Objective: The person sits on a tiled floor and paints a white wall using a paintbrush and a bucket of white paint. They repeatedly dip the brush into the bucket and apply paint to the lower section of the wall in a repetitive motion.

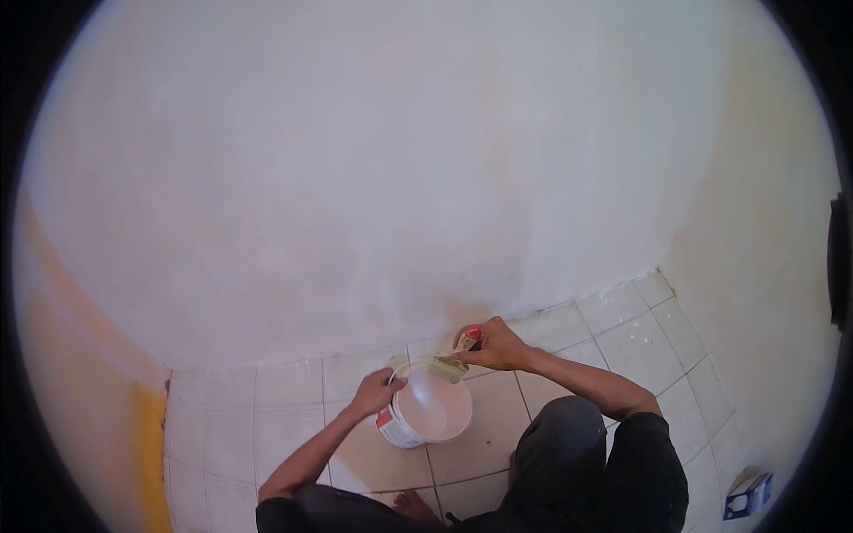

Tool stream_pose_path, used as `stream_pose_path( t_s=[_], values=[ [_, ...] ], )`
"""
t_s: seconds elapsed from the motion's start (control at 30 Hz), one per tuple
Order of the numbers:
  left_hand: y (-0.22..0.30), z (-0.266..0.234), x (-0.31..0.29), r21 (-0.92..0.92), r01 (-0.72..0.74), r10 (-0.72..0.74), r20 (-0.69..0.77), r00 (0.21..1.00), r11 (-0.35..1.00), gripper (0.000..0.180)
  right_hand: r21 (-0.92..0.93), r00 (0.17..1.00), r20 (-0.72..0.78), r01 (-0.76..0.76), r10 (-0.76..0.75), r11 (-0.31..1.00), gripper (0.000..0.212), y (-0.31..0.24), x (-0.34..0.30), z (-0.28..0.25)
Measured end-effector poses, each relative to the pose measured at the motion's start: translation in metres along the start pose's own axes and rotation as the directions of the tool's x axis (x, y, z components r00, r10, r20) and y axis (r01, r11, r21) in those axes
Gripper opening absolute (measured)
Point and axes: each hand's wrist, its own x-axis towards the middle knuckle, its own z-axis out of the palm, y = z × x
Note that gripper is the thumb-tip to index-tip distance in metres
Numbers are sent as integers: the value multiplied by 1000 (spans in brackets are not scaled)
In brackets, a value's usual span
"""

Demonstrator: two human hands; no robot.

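A white plastic paint bucket (455, 425) with a red and blue label stands on the tiled floor in front of me, pale paint inside it. My left hand (377, 392) is closed on its left rim. In my right hand (499, 346) is a paintbrush (449, 366) with a red handle end. Its wide, paint-coated head hangs at the bucket's far right rim; whether it touches the rim I cannot tell.
Beyond the bucket rises a wall (382, 178) with patchy white paint. A side wall (80, 391) at left has a yellow strip; another wall (773, 240) stands at right. White floor tiles (640, 342) carry paint spots. A small blue and white box (747, 496) lies at lower right.
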Motion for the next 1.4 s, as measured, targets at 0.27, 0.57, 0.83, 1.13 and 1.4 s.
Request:
stream_pose_path(
  t_s=[0.27, 0.57, 0.83, 1.13, 1.4],
  values=[
    [23, -1, -14, 53, -42, 44, -24, 999, 998, 50, -167, 968, 16, -244, 250, 955, 38, 40, -15, 94],
    [46, -22, -24, -2, 28, -28, 0, 1000, 1000, 43, -177, 977, 48, -197, 208, 964, 30, 45, -10, 123],
    [51, -21, -20, -59, 61, -58, 51, 997, 996, 41, -175, 948, 84, -291, 308, 941, 38, 61, -14, 143],
    [56, -25, -22, -41, 83, -80, 73, 994, 996, 41, -285, 963, 106, -207, 246, 936, 32, 45, -12, 112],
    [39, -14, -19, 25, -54, 55, -27, 998, 998, 40, -357, 919, 363, 288, -152, 888, 23, 37, -23, 82]
  ],
)
